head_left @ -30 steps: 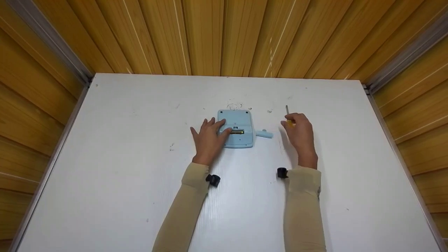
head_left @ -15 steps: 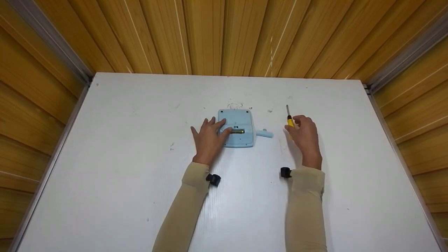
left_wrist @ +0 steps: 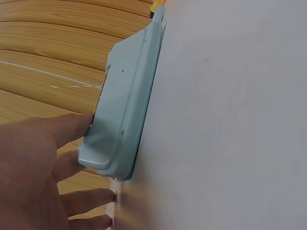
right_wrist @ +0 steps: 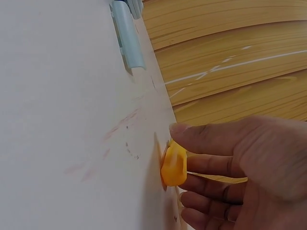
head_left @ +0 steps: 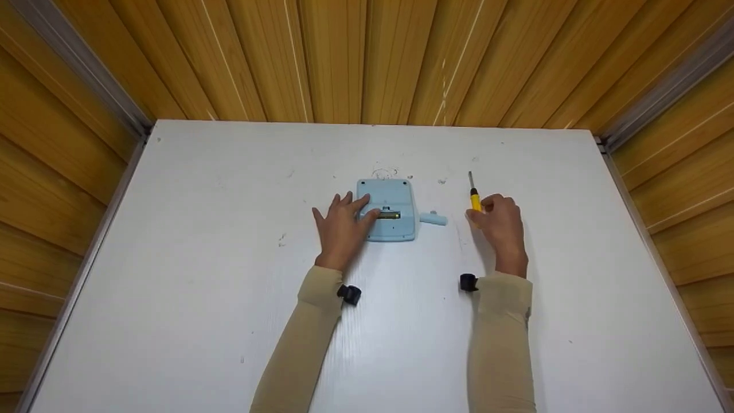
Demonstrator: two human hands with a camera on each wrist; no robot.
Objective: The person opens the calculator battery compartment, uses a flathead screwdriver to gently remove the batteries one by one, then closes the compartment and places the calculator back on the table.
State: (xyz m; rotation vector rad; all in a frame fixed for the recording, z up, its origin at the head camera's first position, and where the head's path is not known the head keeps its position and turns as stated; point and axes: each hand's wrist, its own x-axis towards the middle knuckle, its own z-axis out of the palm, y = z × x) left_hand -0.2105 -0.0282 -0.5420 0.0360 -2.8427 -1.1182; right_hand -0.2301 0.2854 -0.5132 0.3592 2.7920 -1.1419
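Nearest, on the white tabletop [head_left: 229, 344]: your left hand [head_left: 342, 229] clasped nothing, fingers spread, thumb and index finger resting on a light-blue, rounded-rectangular plastic device [head_left: 398, 195]. Your right hand [head_left: 503, 229] had its thumb on a slim metal-shafted screwdriver with a yellow handle [head_left: 475, 201], fingers beside it; couldn't tell whether you gripped it or only touched it. The device lay flat, slotted side up, mid-table, near the far edge. Likely light, rigid, a bit slick; side edges were the best hold, thumb off the uncovered slot [head_left: 391, 215]. Just right of it, apart: a narrow light-blue plastic cover [head_left: 433, 219], probably thin, tab easily snapped, best pinched by its long sides. Farther right, the screwdriver, tip away from you; likely light, stiff, best taken by the thick handle. Behind everything, wood-grain wall [head_left: 338, 63].
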